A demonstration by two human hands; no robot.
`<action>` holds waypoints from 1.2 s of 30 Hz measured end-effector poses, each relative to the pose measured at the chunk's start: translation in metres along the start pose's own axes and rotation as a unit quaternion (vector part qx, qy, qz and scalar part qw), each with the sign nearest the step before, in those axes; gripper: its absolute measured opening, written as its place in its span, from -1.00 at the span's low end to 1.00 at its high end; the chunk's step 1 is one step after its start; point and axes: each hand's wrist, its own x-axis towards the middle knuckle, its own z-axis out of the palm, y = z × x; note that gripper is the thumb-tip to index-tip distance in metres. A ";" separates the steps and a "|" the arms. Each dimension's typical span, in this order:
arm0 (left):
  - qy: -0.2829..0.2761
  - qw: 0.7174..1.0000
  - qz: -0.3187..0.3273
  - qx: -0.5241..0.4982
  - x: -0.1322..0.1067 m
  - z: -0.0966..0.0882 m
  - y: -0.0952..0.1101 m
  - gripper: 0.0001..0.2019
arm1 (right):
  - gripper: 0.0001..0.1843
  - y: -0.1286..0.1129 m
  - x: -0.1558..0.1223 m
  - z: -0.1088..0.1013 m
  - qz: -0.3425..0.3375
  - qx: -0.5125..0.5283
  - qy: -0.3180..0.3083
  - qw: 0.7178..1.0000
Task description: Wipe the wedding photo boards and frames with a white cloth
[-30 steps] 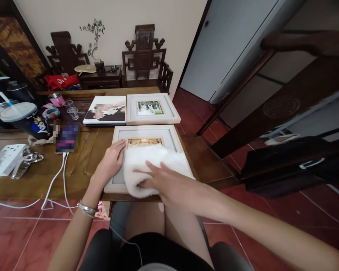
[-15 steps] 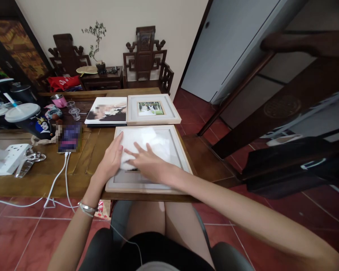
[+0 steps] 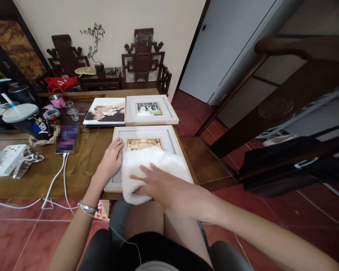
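Note:
A light wood picture frame (image 3: pixel 119 148) lies at the table's near edge, a photo (image 3: pixel 144 143) partly showing inside its pale mat. My left hand (image 3: pixel 110 160) rests along the frame's left side, fingers stretched out, gripping nothing I can see. A fluffy white cloth (image 3: pixel 164 160) covers the lower part of the frame and droops over its front edge. On top of the cloth lies my right hand (image 3: pixel 161 184), fingers spread and pressing down. Beyond are a second wooden frame with a photo (image 3: pixel 151 119) and, beside it, a white-edged photo panel (image 3: pixel 107 113).
To the left are a phone (image 3: pixel 68 138) with white cables (image 3: pixel 52 180), a power strip (image 3: pixel 12 158), a lidded cup (image 3: pixel 28 118), small clear cups (image 3: pixel 72 113) and a pink mug (image 3: pixel 57 101). A dark wooden chair (image 3: pixel 243 116) stands at right.
My right hand has drawn the white cloth toward me, from the middle of the frame to its front edge, uncovering the upper part of the photo. My left hand stays at the frame's left side.

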 end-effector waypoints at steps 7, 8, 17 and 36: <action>-0.007 1.000 0.007 -0.008 0.000 -0.002 -0.003 -0.57 | -0.43 0.006 0.006 0.015 -0.029 -0.008 0.053 0.998; -0.005 1.000 0.007 -0.010 0.000 -0.002 -0.003 -0.57 | -0.45 0.009 -0.003 0.014 -0.025 -0.002 0.059 0.998; 0.012 1.000 0.006 -0.011 -0.002 0.003 -0.005 -0.51 | -0.42 0.027 -0.049 0.001 0.022 0.014 0.029 0.999; -0.039 0.999 0.033 -0.011 0.002 -0.007 -0.002 -0.49 | -0.47 0.033 -0.094 0.040 0.163 -0.103 0.141 0.971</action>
